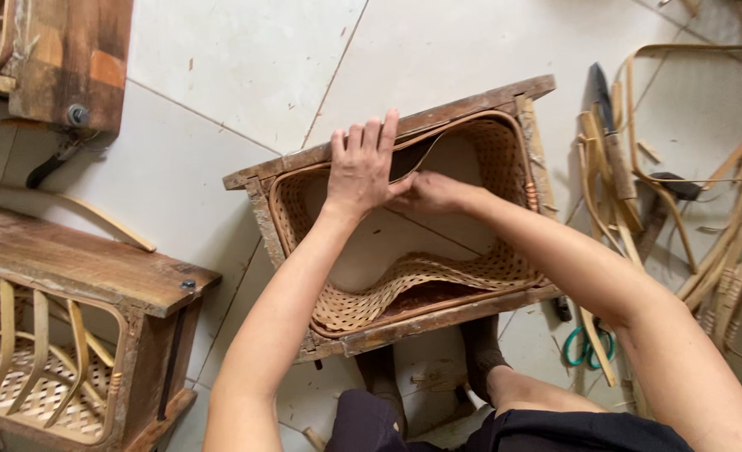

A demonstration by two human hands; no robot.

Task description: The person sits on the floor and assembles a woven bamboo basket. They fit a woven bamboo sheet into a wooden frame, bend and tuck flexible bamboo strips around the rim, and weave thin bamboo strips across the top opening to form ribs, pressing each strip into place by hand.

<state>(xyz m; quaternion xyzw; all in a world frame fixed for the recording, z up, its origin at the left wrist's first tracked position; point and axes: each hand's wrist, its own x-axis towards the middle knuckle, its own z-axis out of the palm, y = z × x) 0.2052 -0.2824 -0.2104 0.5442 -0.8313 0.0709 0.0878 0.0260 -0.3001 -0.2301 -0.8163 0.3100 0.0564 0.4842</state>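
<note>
A woven bamboo basket wall (404, 289) sits inside a rectangular wooden frame (463, 105) on the tiled floor. My left hand (361, 163) lies flat with fingers spread over the frame's far edge and the basket's rim strip. My right hand (429, 194) is just to its right, inside the basket near the far rim, fingers curled; what they pinch is hidden behind the left hand. The basket's near wall bulges inward. My feet in dark socks (480, 351) rest against the frame's near side.
Bent bamboo strips (722, 251), a knife (609, 125) and green-handled scissors (584, 345) lie at the right. Another wooden frame with a woven basket (45, 368) stands at the lower left. A wooden block (70, 59) sits at the upper left.
</note>
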